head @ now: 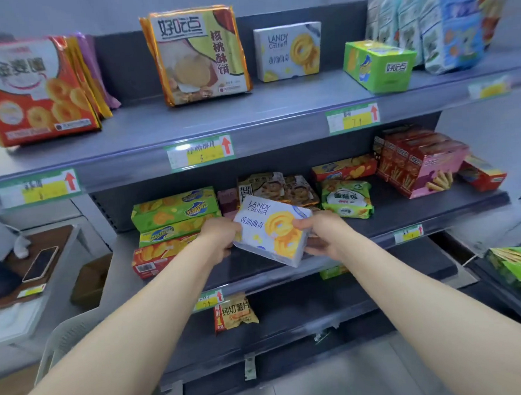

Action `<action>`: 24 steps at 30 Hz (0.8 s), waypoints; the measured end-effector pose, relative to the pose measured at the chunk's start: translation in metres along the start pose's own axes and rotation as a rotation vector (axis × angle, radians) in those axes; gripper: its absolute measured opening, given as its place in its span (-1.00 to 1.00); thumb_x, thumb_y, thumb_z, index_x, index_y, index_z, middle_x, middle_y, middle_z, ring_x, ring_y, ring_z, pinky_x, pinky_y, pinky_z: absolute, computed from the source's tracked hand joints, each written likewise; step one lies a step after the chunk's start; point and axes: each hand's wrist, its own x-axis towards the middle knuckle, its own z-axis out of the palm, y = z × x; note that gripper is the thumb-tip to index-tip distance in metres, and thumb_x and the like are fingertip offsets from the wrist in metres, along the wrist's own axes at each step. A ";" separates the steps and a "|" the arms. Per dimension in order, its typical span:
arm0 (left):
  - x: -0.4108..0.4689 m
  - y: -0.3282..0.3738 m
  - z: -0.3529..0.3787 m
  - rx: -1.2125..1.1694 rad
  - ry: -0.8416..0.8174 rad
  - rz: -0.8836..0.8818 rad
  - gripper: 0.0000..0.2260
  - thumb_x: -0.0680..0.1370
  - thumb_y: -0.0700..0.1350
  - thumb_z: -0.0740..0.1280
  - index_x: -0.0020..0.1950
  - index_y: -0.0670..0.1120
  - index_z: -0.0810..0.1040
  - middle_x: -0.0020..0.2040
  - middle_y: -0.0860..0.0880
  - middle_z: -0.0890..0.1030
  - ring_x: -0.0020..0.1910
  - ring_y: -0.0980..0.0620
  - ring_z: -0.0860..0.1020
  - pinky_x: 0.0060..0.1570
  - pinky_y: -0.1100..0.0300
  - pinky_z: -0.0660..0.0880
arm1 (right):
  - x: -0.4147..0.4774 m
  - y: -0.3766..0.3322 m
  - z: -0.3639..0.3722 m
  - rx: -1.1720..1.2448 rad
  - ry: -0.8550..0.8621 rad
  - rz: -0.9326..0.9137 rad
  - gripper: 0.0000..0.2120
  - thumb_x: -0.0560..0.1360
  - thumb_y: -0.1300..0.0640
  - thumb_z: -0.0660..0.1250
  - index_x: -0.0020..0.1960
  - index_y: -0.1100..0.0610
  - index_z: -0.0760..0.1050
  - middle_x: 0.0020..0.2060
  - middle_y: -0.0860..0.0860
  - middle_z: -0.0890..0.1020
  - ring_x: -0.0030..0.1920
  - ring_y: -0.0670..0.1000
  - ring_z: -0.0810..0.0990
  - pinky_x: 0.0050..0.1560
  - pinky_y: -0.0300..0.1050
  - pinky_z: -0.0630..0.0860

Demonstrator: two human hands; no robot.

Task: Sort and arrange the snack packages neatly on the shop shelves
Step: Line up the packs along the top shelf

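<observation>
Both hands, left hand [222, 239] and right hand [319, 236], grasp a tilted Landy Castle cookie box [272, 233] at frame centre, over the middle shelf [407, 219]. A loose fingertip hold could let it slip onto packages below.

The grey top shelf [248, 115] carries upright biscuit packs [197, 54] and a green box [379, 66]; the middle shelf [422, 215] carries jumbled snack boxes [174, 208].

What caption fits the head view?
Left hand and right hand hold a Landy box at the middle shelf; its twin stands on the top shelf.
</observation>
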 end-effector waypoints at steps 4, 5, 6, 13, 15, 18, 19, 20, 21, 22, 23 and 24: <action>-0.022 0.008 -0.006 0.001 -0.060 0.014 -0.93 0.53 -0.23 0.27 0.00 -0.12 0.48 -0.05 -0.15 0.50 -0.16 -0.09 0.41 -0.05 0.09 0.37 | -0.028 -0.002 -0.002 0.068 0.103 -0.073 -0.71 0.43 0.23 0.44 0.12 0.23 0.50 -0.13 0.12 0.69 -0.18 0.10 0.68 0.00 0.03 0.60; -0.028 0.009 -0.007 -0.011 -0.073 0.028 -0.92 0.54 -0.22 0.27 0.01 -0.11 0.49 -0.05 -0.15 0.51 -0.13 -0.09 0.42 -0.06 0.10 0.36 | -0.035 -0.001 -0.003 0.082 0.128 -0.096 -0.68 0.43 0.22 0.43 0.15 0.25 0.47 -0.10 0.14 0.69 -0.18 0.11 0.69 -0.04 0.03 0.62; -0.036 0.010 -0.007 -0.020 -0.084 0.038 -0.93 0.55 -0.21 0.27 0.02 -0.11 0.49 -0.04 -0.15 0.51 -0.11 -0.10 0.42 -0.08 0.11 0.36 | -0.043 0.000 -0.003 0.095 0.150 -0.116 -0.65 0.44 0.22 0.43 0.18 0.26 0.44 -0.08 0.16 0.68 -0.19 0.11 0.69 -0.12 0.01 0.64; -0.085 0.019 -0.009 -0.117 -0.119 0.136 -0.91 0.51 -0.30 0.32 -0.05 -0.15 0.49 -0.07 -0.15 0.55 -0.25 -0.06 0.49 -0.35 0.20 0.35 | -0.099 0.006 -0.011 0.189 0.271 -0.288 -0.95 0.49 0.25 0.35 -0.08 0.13 0.52 -0.34 0.00 0.68 -0.46 -0.07 0.66 -0.59 -0.29 0.46; -0.099 0.023 -0.010 -0.141 -0.153 0.165 -0.91 0.50 -0.32 0.33 -0.09 -0.15 0.48 -0.08 -0.14 0.56 -0.27 -0.04 0.53 -0.34 0.17 0.43 | -0.113 0.004 -0.015 0.214 0.289 -0.343 -0.91 0.50 0.25 0.33 -0.14 0.08 0.51 -0.43 -0.06 0.66 -0.50 -0.10 0.63 -0.61 -0.33 0.43; -0.115 0.028 -0.010 -0.159 -0.183 0.220 -0.84 0.48 -0.32 0.36 -0.22 -0.12 0.46 -0.06 -0.17 0.60 -0.20 -0.09 0.59 -0.29 0.14 0.51 | -0.132 0.000 -0.021 0.218 0.296 -0.422 -0.89 0.51 0.23 0.29 -0.13 0.08 0.56 -0.31 -0.02 0.69 -0.42 -0.06 0.66 -0.51 -0.28 0.49; -0.120 0.030 -0.010 -0.159 -0.186 0.239 -0.84 0.48 -0.32 0.37 -0.23 -0.12 0.47 -0.03 -0.18 0.62 -0.13 -0.14 0.61 -0.21 0.08 0.55 | -0.137 -0.003 -0.024 0.227 0.292 -0.448 -0.87 0.51 0.23 0.28 -0.13 0.09 0.58 -0.29 -0.01 0.69 -0.39 -0.04 0.67 -0.48 -0.24 0.52; -0.125 0.033 -0.009 -0.165 -0.190 0.257 -0.85 0.47 -0.32 0.38 -0.22 -0.12 0.48 0.00 -0.19 0.63 -0.06 -0.18 0.62 -0.11 0.02 0.57 | -0.142 -0.006 -0.027 0.238 0.294 -0.475 -0.86 0.51 0.24 0.27 -0.14 0.09 0.59 -0.28 0.00 0.70 -0.38 -0.02 0.68 -0.47 -0.21 0.53; -0.129 0.037 -0.009 -0.179 -0.194 0.272 -0.86 0.46 -0.33 0.39 -0.21 -0.13 0.49 0.02 -0.21 0.64 -0.01 -0.20 0.62 -0.02 -0.05 0.58 | -0.146 -0.009 -0.029 0.247 0.299 -0.504 -0.85 0.51 0.24 0.27 -0.14 0.08 0.59 -0.26 0.01 0.70 -0.35 0.00 0.68 -0.45 -0.19 0.55; -0.133 0.042 -0.008 -0.195 -0.198 0.290 -0.86 0.45 -0.33 0.39 -0.21 -0.13 0.49 0.02 -0.22 0.64 0.00 -0.21 0.62 0.01 -0.06 0.57 | -0.149 -0.014 -0.032 0.253 0.303 -0.534 -0.84 0.51 0.25 0.26 -0.14 0.08 0.59 -0.24 0.02 0.70 -0.32 0.02 0.68 -0.43 -0.17 0.56; -0.136 0.047 -0.007 -0.203 -0.198 0.311 -0.85 0.45 -0.33 0.39 -0.22 -0.13 0.49 0.02 -0.23 0.64 0.00 -0.20 0.62 0.01 -0.04 0.57 | -0.153 -0.018 -0.034 0.264 0.305 -0.561 -0.83 0.51 0.25 0.26 -0.13 0.08 0.60 -0.21 0.03 0.69 -0.29 0.02 0.68 -0.40 -0.15 0.58; -0.140 0.052 -0.007 -0.205 -0.193 0.336 -0.84 0.45 -0.33 0.39 -0.23 -0.12 0.48 0.02 -0.23 0.64 -0.01 -0.19 0.61 -0.01 -0.01 0.57 | -0.155 -0.023 -0.036 0.275 0.307 -0.587 -0.83 0.51 0.25 0.26 -0.12 0.07 0.60 -0.21 0.02 0.70 -0.27 0.02 0.68 -0.36 -0.14 0.60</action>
